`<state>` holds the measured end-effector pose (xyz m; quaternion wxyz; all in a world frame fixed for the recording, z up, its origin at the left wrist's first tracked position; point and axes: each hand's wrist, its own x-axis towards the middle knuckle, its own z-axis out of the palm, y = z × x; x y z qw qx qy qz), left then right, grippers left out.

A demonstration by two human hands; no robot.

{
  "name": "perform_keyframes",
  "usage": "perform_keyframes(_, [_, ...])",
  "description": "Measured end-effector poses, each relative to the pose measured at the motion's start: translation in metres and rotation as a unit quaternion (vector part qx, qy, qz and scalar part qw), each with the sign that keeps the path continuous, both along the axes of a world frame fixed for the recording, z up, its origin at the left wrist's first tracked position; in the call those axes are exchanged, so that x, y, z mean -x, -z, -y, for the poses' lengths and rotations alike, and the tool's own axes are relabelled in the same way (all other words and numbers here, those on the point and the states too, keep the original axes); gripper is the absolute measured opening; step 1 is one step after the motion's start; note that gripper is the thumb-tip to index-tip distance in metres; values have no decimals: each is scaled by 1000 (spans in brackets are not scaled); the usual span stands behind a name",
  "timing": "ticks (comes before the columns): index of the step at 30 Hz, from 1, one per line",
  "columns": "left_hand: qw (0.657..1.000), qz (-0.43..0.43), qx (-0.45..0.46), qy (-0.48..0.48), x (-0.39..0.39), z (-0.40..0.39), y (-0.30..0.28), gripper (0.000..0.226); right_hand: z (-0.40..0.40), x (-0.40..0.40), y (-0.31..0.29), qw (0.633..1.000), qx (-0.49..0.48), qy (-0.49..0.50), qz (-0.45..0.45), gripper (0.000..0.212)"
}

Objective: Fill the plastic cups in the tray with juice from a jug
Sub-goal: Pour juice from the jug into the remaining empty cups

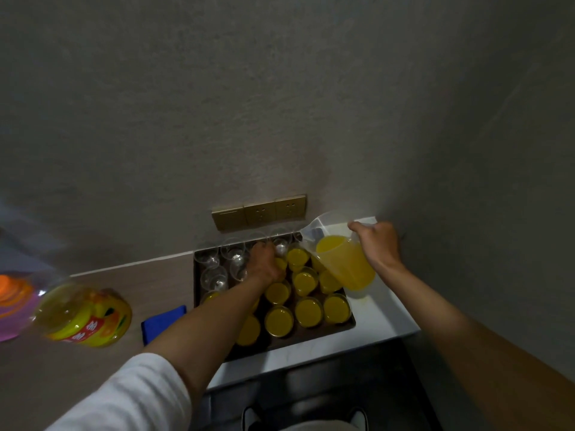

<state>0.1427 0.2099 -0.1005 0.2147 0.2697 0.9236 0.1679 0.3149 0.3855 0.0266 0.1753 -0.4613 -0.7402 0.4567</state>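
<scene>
Yellow juice fills tray's (351, 325) right cups; empties (214, 276) at back-left corner. Right hand (378, 244) grips tilted jug (342, 262), spout aimed left; left hand (264, 264) steadies a mid-tray cup, grip unclear.

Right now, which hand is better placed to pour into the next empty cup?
Right. The right hand already grips the tilted juice jug above the tray, while the left hand steadies a cup beside the empty cups.
</scene>
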Motion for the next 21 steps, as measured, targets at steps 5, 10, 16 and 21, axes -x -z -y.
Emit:
perform_keyframes(5, [1000, 8, 28, -8, -1, -7, 4, 78, -1, -1, -1, 1000, 10, 10, -2, 52])
perform_keyframes(10, [998, 21, 48, -16, 0, -13, 7, 87, -2, -2, 1, 1000, 11, 20, 14, 50])
perform_keyframes(16, [998, 12, 68, -12, -2, -17, 6, 95, -3, -2, 5, 1000, 16, 20, 11, 45])
perform_keyframes(21, [996, 6, 84, 10, -1, -14, 3, 111, -2, 1, 6, 999, 20, 23, 12, 50])
